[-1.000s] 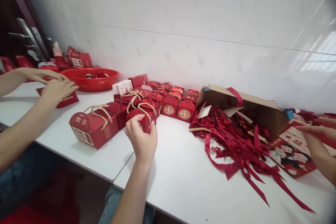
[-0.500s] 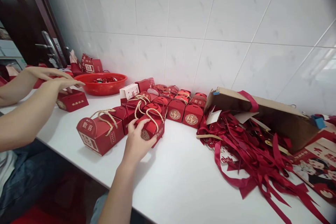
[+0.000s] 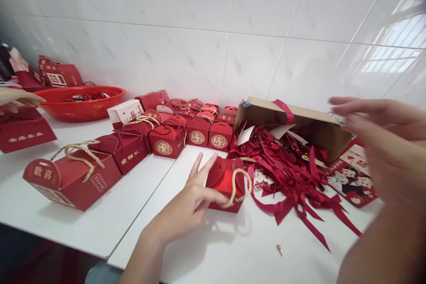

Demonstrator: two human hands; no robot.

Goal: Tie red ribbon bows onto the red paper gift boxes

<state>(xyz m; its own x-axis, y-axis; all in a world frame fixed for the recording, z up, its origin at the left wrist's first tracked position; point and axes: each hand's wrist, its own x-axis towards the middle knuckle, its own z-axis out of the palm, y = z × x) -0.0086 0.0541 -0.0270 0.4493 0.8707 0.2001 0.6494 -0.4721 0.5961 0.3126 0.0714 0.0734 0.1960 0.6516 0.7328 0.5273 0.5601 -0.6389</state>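
Note:
My left hand (image 3: 186,204) rests against a small red gift box (image 3: 223,183) with a gold rope handle, standing alone on the white table (image 3: 206,248). The fingers are spread, and the thumb touches the box's front. My right hand (image 3: 376,142) hovers blurred at the right, fingers stretched out and pointing left, holding nothing. It is above the edge of a brown cardboard box (image 3: 299,117) lying on its side. A heap of dark red ribbons (image 3: 293,173) spills from the cardboard box, just right of the gift box.
Rows of small red gift boxes (image 3: 196,129) line the tiled wall. A larger red box with a rope handle (image 3: 69,176) stands front left. A red basin (image 3: 80,103) sits behind. Another person's hand (image 3: 16,97) is over a flat red box (image 3: 23,133). A printed red card (image 3: 353,179) lies at the right.
The view swung right. My left hand brought one small box out of the group to the table in front of the ribbons. My right hand came up into view at the right.

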